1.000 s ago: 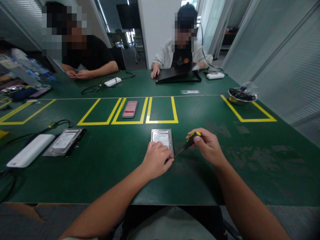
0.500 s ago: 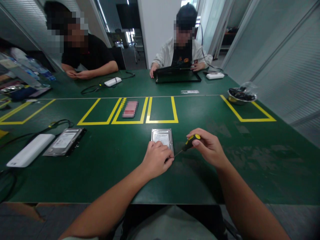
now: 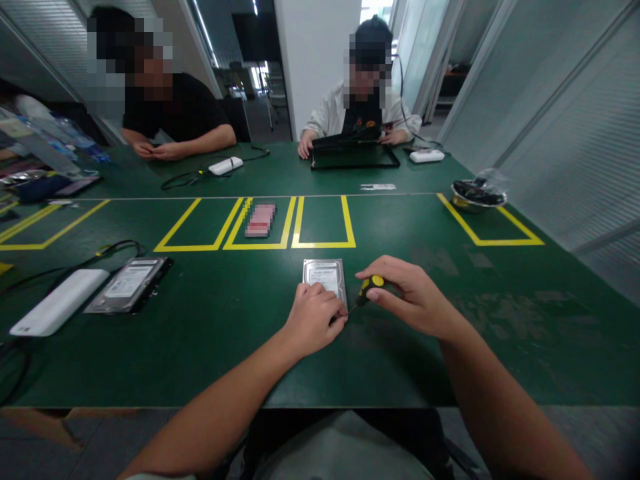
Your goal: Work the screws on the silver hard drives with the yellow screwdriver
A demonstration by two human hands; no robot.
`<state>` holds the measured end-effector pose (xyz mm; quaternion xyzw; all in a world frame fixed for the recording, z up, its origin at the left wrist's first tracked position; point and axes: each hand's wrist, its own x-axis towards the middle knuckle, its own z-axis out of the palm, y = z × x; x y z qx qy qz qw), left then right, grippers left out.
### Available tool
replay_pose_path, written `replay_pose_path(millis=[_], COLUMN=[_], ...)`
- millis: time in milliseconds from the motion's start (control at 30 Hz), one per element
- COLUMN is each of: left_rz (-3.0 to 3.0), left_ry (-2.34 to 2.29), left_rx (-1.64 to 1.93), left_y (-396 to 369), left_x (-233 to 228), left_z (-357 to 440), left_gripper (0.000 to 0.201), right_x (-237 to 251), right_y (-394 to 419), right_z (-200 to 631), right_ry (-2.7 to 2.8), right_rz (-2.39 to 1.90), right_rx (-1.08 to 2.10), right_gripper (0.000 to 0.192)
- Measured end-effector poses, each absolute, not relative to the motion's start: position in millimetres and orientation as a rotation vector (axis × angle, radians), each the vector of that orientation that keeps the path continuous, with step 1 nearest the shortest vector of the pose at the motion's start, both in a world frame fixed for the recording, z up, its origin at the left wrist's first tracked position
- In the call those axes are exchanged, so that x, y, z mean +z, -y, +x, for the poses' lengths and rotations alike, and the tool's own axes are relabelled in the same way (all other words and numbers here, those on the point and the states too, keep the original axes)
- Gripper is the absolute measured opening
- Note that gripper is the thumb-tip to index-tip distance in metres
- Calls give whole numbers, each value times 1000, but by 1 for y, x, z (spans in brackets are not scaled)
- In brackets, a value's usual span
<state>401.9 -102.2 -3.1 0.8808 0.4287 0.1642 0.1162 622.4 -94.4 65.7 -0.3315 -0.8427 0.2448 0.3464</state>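
Note:
A silver hard drive (image 3: 324,271) with a white label lies on the green table (image 3: 240,353) in front of me. My left hand (image 3: 316,317) rests over its near part, fingers bent round it, hiding that end. In my right hand (image 3: 407,293) is a screwdriver (image 3: 369,288) with a black and yellow handle. Its thin shaft slants down to the drive's near right corner, by my left fingertips. Whether the tip sits on a screw I cannot tell.
A second hard drive (image 3: 131,283) and a white power strip (image 3: 59,301) lie at left. Yellow tape outlines (image 3: 325,245) mark the table, one around a pink, blurred object (image 3: 261,220). A bowl (image 3: 479,198) of dark items stands at right. Two people sit opposite, one behind a black frame (image 3: 356,160).
My right hand and the screwdriver have moved slightly left, the handle now closer to the drive. My left hand and the drive stay in place.

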Motion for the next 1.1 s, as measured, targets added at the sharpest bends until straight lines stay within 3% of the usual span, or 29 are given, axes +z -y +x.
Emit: replay_pose_path(millis=[1100], left_rz=[2592], left_ry=[-1271], left_rx=[507], left_y=[103], left_x=[-4], left_z=[401], left_gripper=[14], right_x=[109], right_y=[88], right_z=[603], right_ry=[2494], right_rz=[-829], right_rx=[510], right_gripper=[15])
